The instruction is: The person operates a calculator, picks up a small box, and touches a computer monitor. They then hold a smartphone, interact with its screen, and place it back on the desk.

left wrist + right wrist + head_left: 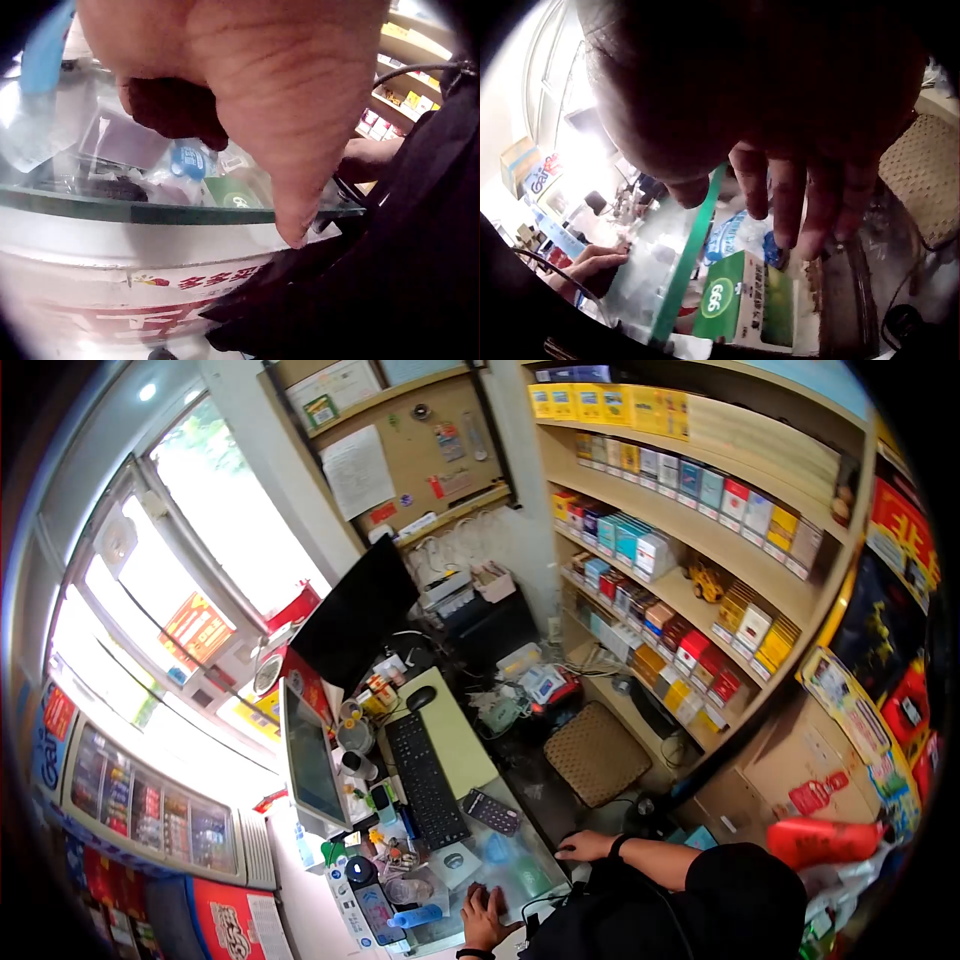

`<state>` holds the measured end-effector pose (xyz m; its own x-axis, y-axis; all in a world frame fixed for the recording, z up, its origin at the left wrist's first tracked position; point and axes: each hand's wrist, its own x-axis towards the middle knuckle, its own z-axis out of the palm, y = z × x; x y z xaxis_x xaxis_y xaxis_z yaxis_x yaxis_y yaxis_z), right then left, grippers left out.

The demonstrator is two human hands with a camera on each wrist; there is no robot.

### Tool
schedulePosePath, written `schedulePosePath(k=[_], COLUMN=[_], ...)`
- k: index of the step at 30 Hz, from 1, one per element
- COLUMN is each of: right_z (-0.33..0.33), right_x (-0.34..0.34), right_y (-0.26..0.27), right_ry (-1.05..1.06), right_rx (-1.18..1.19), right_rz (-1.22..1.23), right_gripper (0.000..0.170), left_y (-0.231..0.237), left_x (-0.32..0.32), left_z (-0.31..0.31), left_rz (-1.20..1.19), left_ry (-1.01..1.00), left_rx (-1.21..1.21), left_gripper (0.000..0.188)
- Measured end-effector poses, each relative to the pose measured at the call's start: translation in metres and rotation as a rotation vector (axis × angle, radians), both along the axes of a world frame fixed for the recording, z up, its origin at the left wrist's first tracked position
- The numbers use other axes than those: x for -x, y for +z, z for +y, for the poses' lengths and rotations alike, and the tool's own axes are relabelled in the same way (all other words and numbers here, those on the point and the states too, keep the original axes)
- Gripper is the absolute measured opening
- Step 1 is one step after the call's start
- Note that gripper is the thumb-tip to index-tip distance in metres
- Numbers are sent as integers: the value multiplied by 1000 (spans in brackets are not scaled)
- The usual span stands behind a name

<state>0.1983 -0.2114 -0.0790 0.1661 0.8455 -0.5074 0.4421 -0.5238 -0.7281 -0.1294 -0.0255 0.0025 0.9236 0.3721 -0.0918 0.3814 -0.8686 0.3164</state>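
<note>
My left hand [484, 922] rests on the glass counter top [232, 213], its thumb [296, 217] hanging over the front edge in the left wrist view. Left of it on the glass lies a light-blue tube-shaped item [415, 916]. My right hand [588, 846] is at the counter's right edge, holding nothing visible. In the right wrist view its loosely extended fingers [784, 199] hang above a green-and-white box [724, 300] marked with large round numerals. A blue-and-white plastic packet [739, 236] lies behind that box, partly hidden by the fingertips.
A calculator [492, 812], black keyboard [425, 780] and mouse [421, 698] lie on the desk beside two monitors. A woven-topped seat [597, 754] stands to the right. Shelves [650, 490] of small packs line the wall. Small clutter surrounds the phone [378, 912].
</note>
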Motion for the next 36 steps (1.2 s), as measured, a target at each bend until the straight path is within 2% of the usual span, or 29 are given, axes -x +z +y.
schedulePosePath(k=[3,5,6,7,8,9,10,11,12,13,14,16,18,20,23,25,32,34,36], right_z=[1,-5,-6,-13,-16,-10,12,13,-7,-14,-5,0,3,15,24,33,41,44,48], right_x=[25,42,48,51,51,50,109,122,67,36,48,49,46,47,48,45,38,40,37], right_y=[10,21,-2,-2,-39,-60,-86,-106,-85,-65,-9,-26,-7,8,22,61,40,49,15], right_ry=[23,-32,10,-41,-65,67,54,31,-35,23,85,159,180,180,256,292,387,393,385], right_rx=[9,-91,-156,-195,-231,-109,-177,-194,-189,-135,-67,-100,-79,78,118,185,260,272,233], right_rz=[54,-14,-140,-98,-28,116,181,182,82,-99,-231,-271,-285,-236,-298,-286,-342,-377,-407], right_gripper=[68,60,54,53,50,45,43,42,44,46,48,51,50,49,53,55,61,61,58], left_y=[3,-12,-20,-26,-22,-6,2,3,-4,-7,-34,-26,-51,-50,-54,-57,-85,-84,-97], left_x=[7,6,9,6,1,-11,6,41,18,14,16,26,39,41,43,40,45,46,46], left_z=[4,8,17,19,16,18,7,10,15,18,31,27,28,28,30,31,39,40,42], left_rz=[-43,-197,-253,-199,-132,-236,-357,-299,-334,-363,-370,-351,-399,-363,-398,-413,-452,-459,-491], left_ry=[-60,-149,-196,-202,-197,-221,-200,-159,-171,-195,-239,-170,-155,-133,-133,-123,-116,-117,-131], left_rx=[-22,33,47,50,18,36,100,107,142,103,83,15,-86,-119,-63,-71,-108,-122,-155], left_gripper=[101,97,95,91,83,79,76,72,69,66,62,55,46,42,41,41,33,33,31])
